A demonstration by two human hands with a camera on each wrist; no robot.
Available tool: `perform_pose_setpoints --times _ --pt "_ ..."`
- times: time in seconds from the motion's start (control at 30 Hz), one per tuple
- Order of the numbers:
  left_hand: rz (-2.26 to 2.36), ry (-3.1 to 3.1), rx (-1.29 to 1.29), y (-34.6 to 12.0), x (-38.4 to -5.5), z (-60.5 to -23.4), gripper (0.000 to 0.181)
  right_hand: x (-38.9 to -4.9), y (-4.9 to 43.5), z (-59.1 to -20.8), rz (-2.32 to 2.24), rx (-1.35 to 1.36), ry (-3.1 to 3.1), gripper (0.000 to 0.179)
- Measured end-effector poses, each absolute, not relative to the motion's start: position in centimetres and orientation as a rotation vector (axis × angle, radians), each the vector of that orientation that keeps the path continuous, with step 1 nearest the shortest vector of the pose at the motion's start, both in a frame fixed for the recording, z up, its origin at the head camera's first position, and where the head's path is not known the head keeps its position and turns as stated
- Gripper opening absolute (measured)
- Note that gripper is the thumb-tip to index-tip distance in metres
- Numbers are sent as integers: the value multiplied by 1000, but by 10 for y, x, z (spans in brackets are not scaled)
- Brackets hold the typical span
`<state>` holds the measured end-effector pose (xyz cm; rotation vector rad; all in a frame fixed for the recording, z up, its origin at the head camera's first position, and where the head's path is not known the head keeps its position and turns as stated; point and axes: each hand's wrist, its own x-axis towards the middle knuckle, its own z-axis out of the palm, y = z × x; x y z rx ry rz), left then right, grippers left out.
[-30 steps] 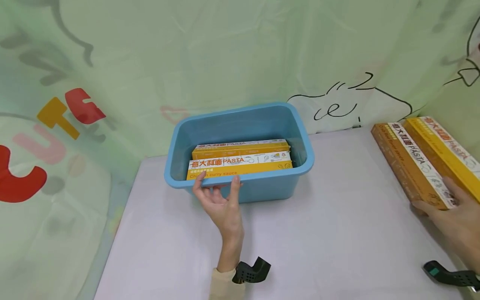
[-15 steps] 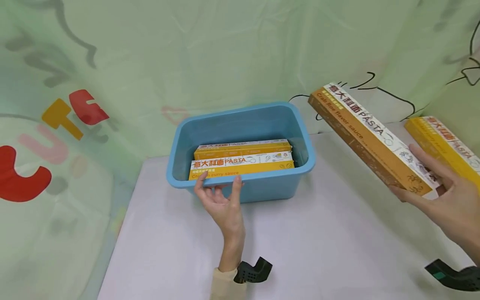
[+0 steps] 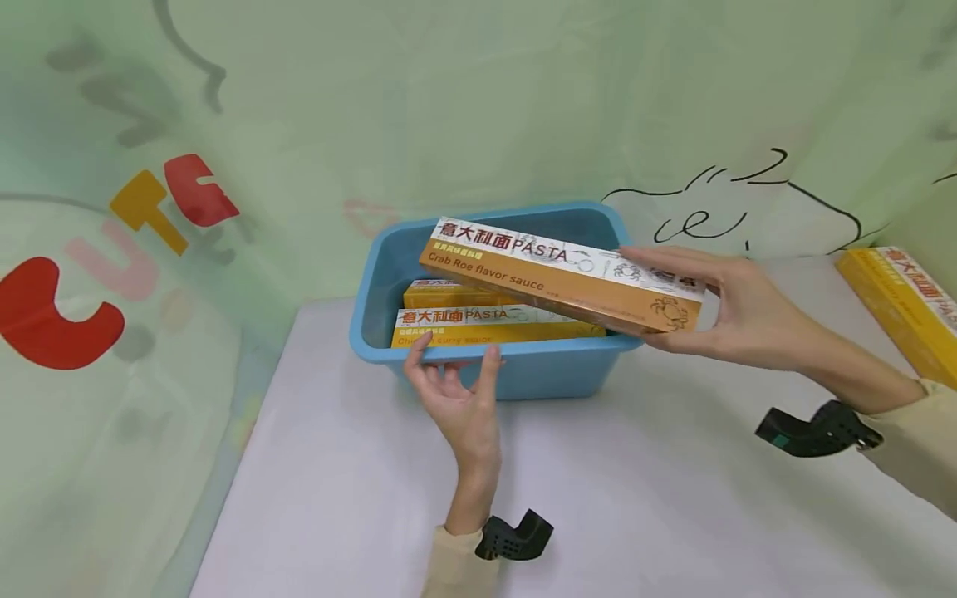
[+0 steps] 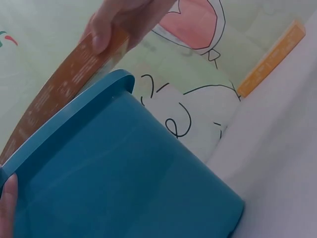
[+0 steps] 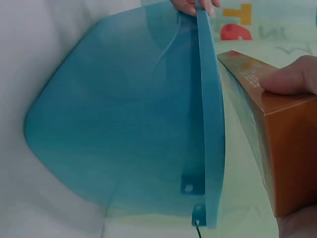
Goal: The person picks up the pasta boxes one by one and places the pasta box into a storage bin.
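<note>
A brown-and-white pasta box [image 3: 553, 278], printed "Crab Roe flavor sauce", is gripped at its right end by my right hand [image 3: 736, 311]. It slants over the blue plastic bin [image 3: 523, 370], above the rim. Inside the bin lie a yellow "Chicken curry sauce" pasta box [image 3: 497, 326] at the front and a second yellow pasta box [image 3: 441, 294] behind it, partly hidden. My left hand [image 3: 459, 407] holds the bin's front rim, with fingers and thumb over its edge. From the right wrist, the thumb shows pressed on the brown box [image 5: 292, 153], with the bin's wall [image 5: 133, 114] beside it.
Another yellow pasta box [image 3: 905, 303] lies on the white table [image 3: 673, 498] at the far right. A green printed curtain [image 3: 463, 108] hangs right behind the bin and along the left side.
My right hand has lifted the brown pasta box from beside the yellow one and carried it left over the bin. My left hand stays on the rim.
</note>
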<state>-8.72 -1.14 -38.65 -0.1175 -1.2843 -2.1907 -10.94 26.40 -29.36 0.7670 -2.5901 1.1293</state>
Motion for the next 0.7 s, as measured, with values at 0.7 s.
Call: perform_pose_setpoints --times 0.7 --pt "-2208 -1338 -107 -11 -84 -385 74 -176 213 -279 1149 1152 -2838 77"
